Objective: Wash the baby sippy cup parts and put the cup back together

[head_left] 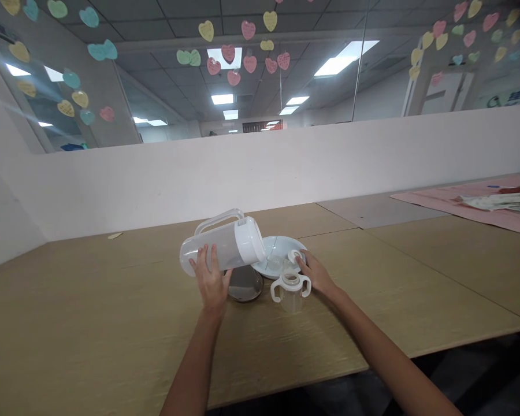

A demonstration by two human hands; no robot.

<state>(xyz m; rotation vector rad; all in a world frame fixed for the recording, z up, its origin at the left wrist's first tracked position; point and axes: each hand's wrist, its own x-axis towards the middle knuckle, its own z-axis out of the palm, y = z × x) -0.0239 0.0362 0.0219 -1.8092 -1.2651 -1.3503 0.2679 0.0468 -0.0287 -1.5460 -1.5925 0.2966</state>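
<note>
My left hand [211, 283] is wrapped round a translucent pitcher [219, 245] with a white lid section and a handle on its upper side. The pitcher lies tilted almost level in the air, its white end pointing right. In my right hand [317, 274] the fingers pinch a small white bottle ring [294, 255] above a pale blue bowl [271, 245]. Clear small parts rest in that bowl, too faint to name. Just in front of it a clear baby bottle [291, 297] with two white side handles stands upright, its top uncovered. Partly under the pitcher lies a dark round dish [245, 286].
The wooden table [112, 323] meets a low white wall [177, 179] at the back. A pink cloth [442, 202] with several items lies at the far right. One small pale piece [115, 236] sits at the back left. Heart-shaped notes [229, 54] cover the glass above.
</note>
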